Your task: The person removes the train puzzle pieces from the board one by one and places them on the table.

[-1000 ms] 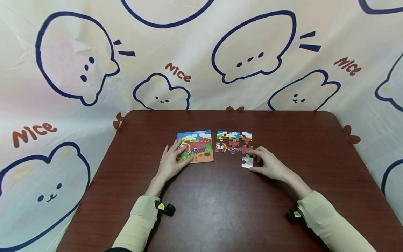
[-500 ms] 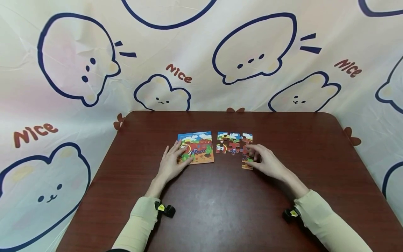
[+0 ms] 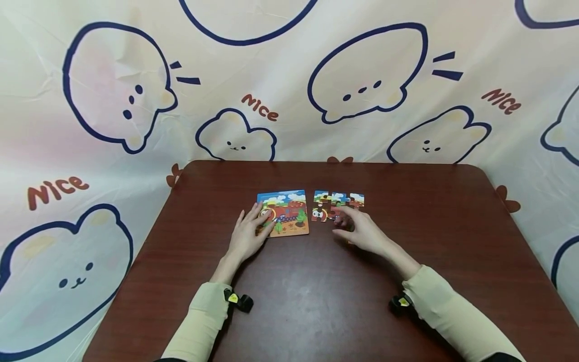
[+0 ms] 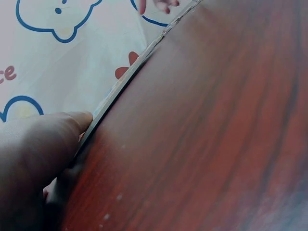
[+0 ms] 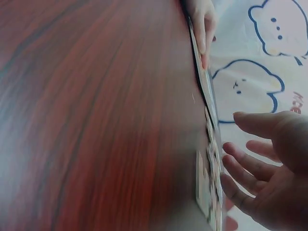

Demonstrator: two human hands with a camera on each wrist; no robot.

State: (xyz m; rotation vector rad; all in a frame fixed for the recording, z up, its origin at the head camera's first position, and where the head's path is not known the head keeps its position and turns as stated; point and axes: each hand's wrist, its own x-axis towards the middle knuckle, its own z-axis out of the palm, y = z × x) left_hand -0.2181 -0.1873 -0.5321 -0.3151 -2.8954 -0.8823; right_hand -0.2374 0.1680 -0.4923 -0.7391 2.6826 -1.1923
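Note:
A square train-picture board (image 3: 291, 229) lies on the table; it looks like a jigsaw puzzle's picture. My left hand (image 3: 246, 236) rests over its left side, fingers spread and thumb near its lower edge. In the left wrist view the thumb (image 4: 72, 122) touches the board's edge. To the right of the board lie several jigsaw pieces (image 3: 319, 214) with a matching train picture, set in rows. Above the lower right pieces my right hand (image 3: 364, 232) hovers and partly hides them. In the right wrist view the right hand (image 5: 274, 168) has its fingers apart, with nothing between them.
The dark brown wooden table (image 3: 298, 296) stretches around the board and pieces. Behind it hangs a pale cloth (image 3: 289, 75) printed with cartoon bears. A black wrist camera (image 3: 244, 303) sits on the left sleeve, and another wrist camera (image 3: 399, 304) on the right.
My right hand was at the lower right jigsaw piece, then lifted off it and moved left over the middle pieces. The left hand stays on the board.

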